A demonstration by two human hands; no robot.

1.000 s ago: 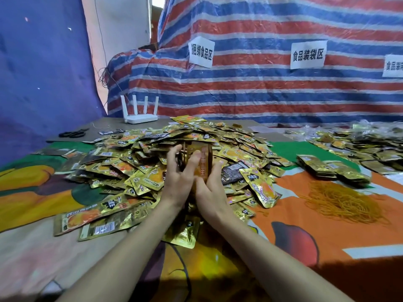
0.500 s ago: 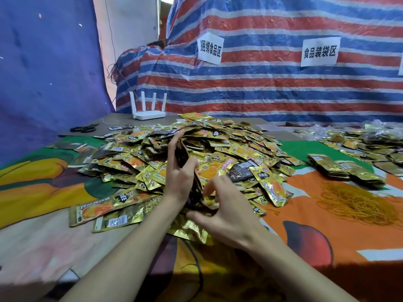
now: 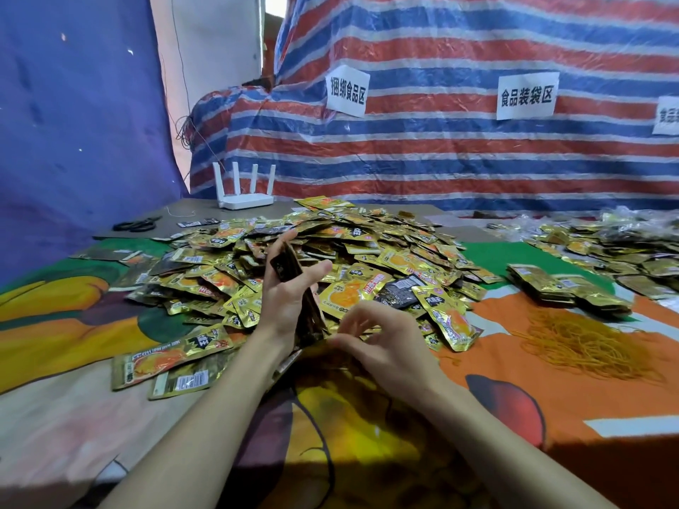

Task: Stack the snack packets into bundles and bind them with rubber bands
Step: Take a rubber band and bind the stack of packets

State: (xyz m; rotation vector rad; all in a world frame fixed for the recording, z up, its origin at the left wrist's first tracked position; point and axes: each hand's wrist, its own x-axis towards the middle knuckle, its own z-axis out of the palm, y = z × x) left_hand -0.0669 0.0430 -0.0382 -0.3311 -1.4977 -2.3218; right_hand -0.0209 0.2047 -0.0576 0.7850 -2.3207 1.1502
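My L hand [image 3: 284, 299] grips a partial stack [image 3: 290, 266]; R hand [image 3: 382, 343] curled by the pile [image 3: 367, 247], can't tell if holding. Few bundles [image 3: 543, 284] look done, most pkts loose.

We see a bright, evenly lit scene. The strongest light is a gap [image 3: 270, 9] high behind the pile [image 3: 367, 244], blown out to white. Foil on the pile glints, and the tarp [image 3: 477, 148] behind it carries a soft sheen. Nearer us than the pile, the bench [image 3: 606, 472] sinks into deep shadow. The stack [image 3: 290, 268] in the left hand [image 3: 283, 303] reads dark. The fingers [image 3: 371, 312] of the right hand [image 3: 393, 350] are slightly motion-smeared. Tarp stripes bow at the frame edges; packets [image 3: 624, 251] far right of the pile look soft.
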